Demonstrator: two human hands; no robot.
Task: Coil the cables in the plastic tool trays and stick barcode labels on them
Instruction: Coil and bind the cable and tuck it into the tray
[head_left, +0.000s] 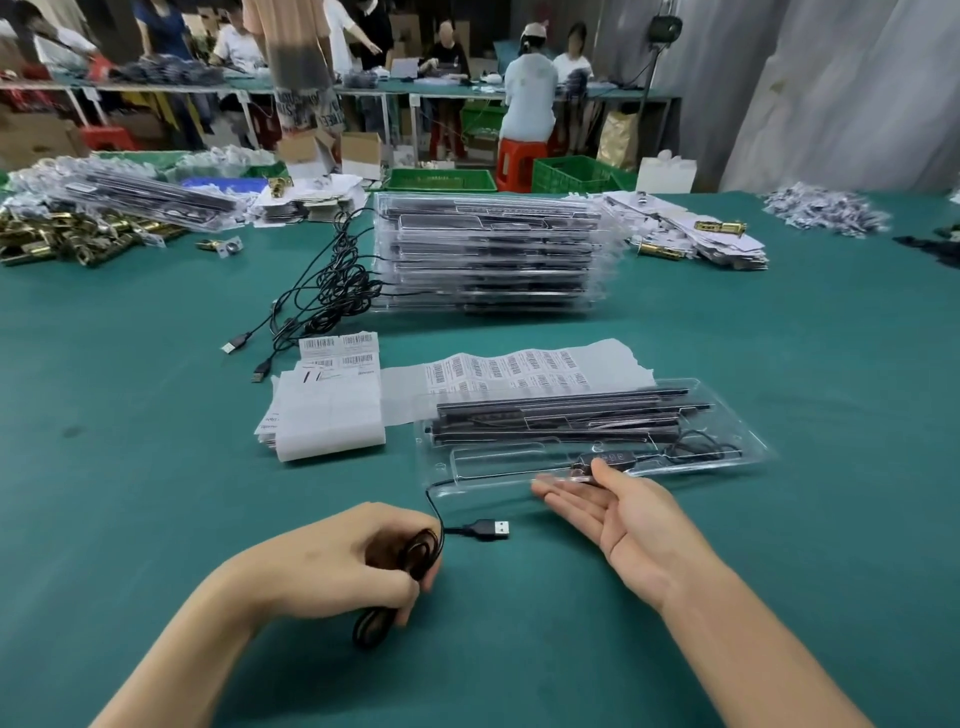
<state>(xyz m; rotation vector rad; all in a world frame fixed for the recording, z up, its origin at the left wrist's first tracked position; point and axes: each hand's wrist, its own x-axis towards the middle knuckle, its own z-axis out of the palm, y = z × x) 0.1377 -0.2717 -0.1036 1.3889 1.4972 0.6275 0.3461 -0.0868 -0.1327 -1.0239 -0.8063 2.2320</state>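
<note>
Left hand (358, 561) curls tight round a partly wound cable (423, 548) whose plug (496, 529) lies loose before the near tray (748, 447), right hand (623, 514) open-palmed; label sheets (509, 369) and stacked trays (488, 249) apparently await.

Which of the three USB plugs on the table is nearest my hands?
The black, silver-tipped USB plug lying between the left hand and the right hand. The other two lie farther off, left of the white barcode label sheets.
</note>
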